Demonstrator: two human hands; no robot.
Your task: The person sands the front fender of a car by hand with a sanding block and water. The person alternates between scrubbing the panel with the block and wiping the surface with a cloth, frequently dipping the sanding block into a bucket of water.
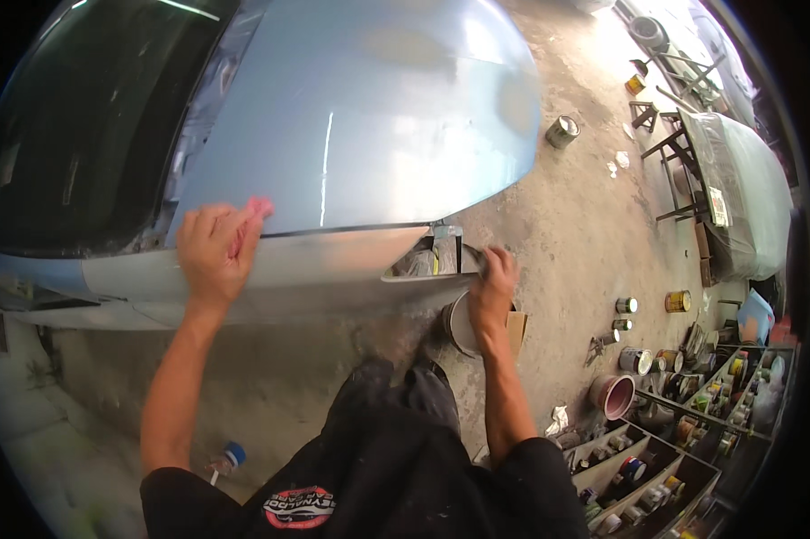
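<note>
A light blue car hood (396,135) with dull, patchy spots lies in front of me. My left hand (215,251) is closed around a crumpled pink cloth (258,208), over the seam between the hood and the grey fender (279,269). The fender has a pinkish-tan patch toward its front end. At the front corner, beside the open headlight recess (418,260), my right hand (495,283) has its fingers curled together. Something dark shows at its fingertips, too small to make out.
A bucket (462,325) stands on the floor under my right forearm. Paint cans (638,360), a pinkish pail (613,396) and compartment shelves (683,472) of cans lie to the right. Farther off are a lone can (563,132) and a plastic-covered panel (746,198) on stands.
</note>
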